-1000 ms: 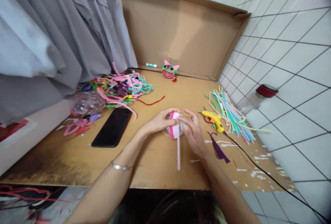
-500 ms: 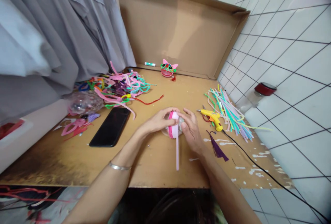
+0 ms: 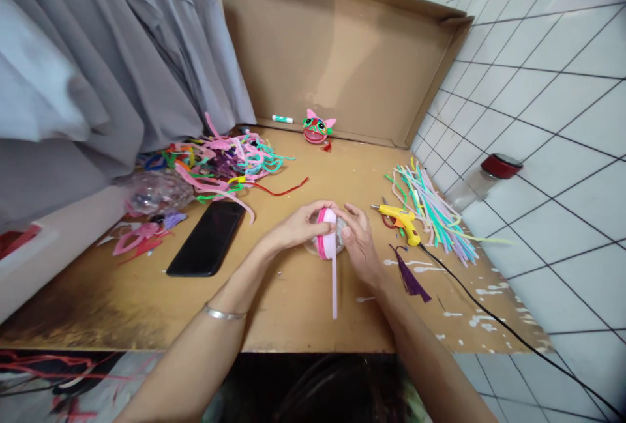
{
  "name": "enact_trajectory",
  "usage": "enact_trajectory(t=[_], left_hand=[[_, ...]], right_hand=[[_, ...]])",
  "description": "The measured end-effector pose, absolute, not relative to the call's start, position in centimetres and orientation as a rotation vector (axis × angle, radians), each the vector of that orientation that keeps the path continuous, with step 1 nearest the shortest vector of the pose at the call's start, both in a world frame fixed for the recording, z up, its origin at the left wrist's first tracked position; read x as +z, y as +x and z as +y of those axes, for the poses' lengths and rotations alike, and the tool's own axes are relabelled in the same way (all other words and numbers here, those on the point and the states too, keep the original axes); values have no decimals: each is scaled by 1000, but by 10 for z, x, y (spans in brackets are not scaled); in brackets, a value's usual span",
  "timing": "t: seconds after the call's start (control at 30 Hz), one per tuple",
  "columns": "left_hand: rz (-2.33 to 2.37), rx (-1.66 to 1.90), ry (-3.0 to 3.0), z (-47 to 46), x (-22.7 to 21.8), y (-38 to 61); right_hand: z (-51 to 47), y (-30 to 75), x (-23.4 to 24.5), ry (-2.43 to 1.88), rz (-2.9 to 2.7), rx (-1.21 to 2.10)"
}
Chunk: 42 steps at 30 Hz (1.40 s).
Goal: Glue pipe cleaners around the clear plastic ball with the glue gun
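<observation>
Between my hands is a clear rounded plastic piece [image 3: 341, 242], circled by bright pink and pale pink pipe cleaners [image 3: 321, 246]. The free end of a pale lilac-pink pipe cleaner [image 3: 334, 292] hangs from it toward the table's front edge. My left hand [image 3: 300, 225] curls round the left side and top, thumb pressed on the pale band. On the right side, my right hand [image 3: 360, 240] grips the piece, with its thumb and fingers against the plastic and the band. My hands partly hide the plastic piece, so its full shape cannot be seen.
A yellow glue gun [image 3: 403, 221] with a black cord lies right, near a purple tassel [image 3: 411, 279] and a pipe-cleaner bundle [image 3: 443, 221]. Left are a black phone [image 3: 206, 240] and a tangled pipe-cleaner heap [image 3: 229, 159]. A decorated animal head [image 3: 315, 130] sits at the back.
The camera view has shifted very slightly. Both hands keep their hold on the banded plastic piece, with almost no visible movement.
</observation>
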<state>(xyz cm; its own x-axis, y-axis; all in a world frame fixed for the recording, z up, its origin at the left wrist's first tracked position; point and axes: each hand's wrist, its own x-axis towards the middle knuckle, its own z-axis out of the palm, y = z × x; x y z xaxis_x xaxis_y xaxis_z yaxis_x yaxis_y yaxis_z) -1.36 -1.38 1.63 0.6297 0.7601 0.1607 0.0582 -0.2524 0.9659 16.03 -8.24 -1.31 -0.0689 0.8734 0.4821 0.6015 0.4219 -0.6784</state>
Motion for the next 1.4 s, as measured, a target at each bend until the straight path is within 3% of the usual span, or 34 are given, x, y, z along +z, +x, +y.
enact_trajectory(t=[1.4], left_hand=[[732, 738, 1730, -14, 15, -13]], right_hand=[[-85, 161, -10, -1210, -1770, 357]])
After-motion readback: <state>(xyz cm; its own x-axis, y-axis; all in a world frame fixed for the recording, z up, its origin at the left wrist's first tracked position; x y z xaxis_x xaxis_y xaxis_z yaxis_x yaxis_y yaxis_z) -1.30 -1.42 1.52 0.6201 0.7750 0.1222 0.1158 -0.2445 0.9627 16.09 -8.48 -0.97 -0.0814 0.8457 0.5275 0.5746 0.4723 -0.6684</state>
